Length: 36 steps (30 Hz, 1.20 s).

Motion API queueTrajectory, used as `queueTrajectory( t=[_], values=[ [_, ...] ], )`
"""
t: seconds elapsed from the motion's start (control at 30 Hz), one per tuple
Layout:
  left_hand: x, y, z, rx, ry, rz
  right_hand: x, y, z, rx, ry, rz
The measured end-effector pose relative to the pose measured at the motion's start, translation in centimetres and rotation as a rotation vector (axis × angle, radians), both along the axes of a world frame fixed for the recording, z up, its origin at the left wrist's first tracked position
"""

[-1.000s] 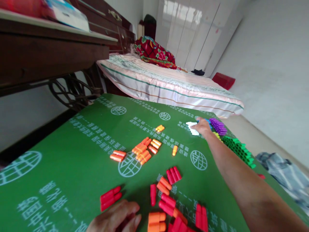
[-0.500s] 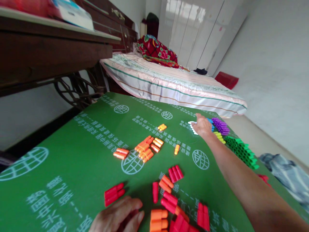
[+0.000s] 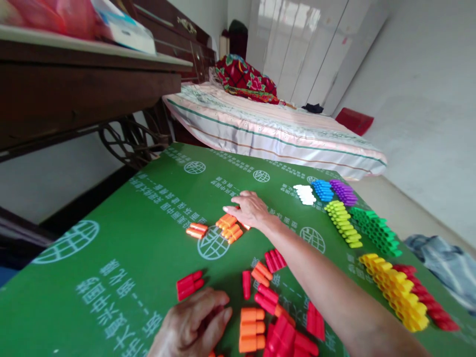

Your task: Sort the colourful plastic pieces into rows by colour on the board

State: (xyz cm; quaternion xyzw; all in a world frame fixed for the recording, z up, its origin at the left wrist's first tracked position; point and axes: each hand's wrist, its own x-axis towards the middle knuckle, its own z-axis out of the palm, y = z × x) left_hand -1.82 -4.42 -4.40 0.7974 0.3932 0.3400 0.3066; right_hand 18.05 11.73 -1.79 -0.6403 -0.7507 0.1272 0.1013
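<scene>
My right hand (image 3: pixel 250 209) reaches out over the far orange plastic pegs (image 3: pixel 229 227), thumb and fingers apart. Its palm hides part of that cluster, and I see nothing held. Near the front edge of view, my left hand (image 3: pixel 193 320) rests on the green board (image 3: pixel 130 248), fingers loosely bent and thumb apart, apparently holding nothing. Close beside it lie red joined pegs (image 3: pixel 190 285) and a block of orange pegs (image 3: pixel 252 329). More red pegs (image 3: pixel 284 337) are heaped to its right, with an orange pair (image 3: pixel 262 273) farther up.
Along the board's right side stand sorted groups: white (image 3: pixel 305 195), blue (image 3: pixel 323 190), purple (image 3: pixel 343 192), lime (image 3: pixel 342 223), green (image 3: pixel 375 230), yellow (image 3: pixel 394 290) and red (image 3: pixel 427 300). A bed (image 3: pixel 275 129) lies beyond; a dark wooden table (image 3: pixel 85 94) stands at left.
My right hand has moved left from beside the white group to the orange cluster, uncovering the sorted rows. My left hand stays about where it was.
</scene>
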Motion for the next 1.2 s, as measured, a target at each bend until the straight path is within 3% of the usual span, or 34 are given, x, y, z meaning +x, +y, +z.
queueTrajectory(
  t=[0.4, 0.57, 0.7, 0.8, 0.97, 1.1, 1.2],
  values=[
    [0.2, 0.2, 1.2, 0.011, -0.061, 0.012, -1.3, -8.5, -0.9, 0.145, 0.041, -0.042],
    [-0.5, 0.5, 2.3, 0.026, -0.026, 0.062, 1.9, -10.2, -0.4, 0.209, 0.093, -0.176],
    [-1.2, 1.6, 3.5, -0.027, 0.09, 0.161, 5.6, -10.2, -0.5, 0.081, 0.009, -0.303],
    [-2.1, 3.2, 3.9, -0.032, 0.178, 0.263, 6.6, -10.4, -0.9, 0.032, -0.002, -0.256],
    [-4.2, 6.0, 3.2, 0.018, 0.351, 0.476, 5.5, -12.4, -1.1, 0.007, -0.013, -0.196],
    [-4.7, 7.4, 2.3, 0.033, 0.511, 0.566, 4.2, -14.1, 0.0, 0.044, -0.025, -0.2],
    [-4.1, 8.2, 2.0, 0.026, 0.6, 0.627, 2.2, -14.6, 1.1, 0.112, -0.036, -0.08]
  ],
)
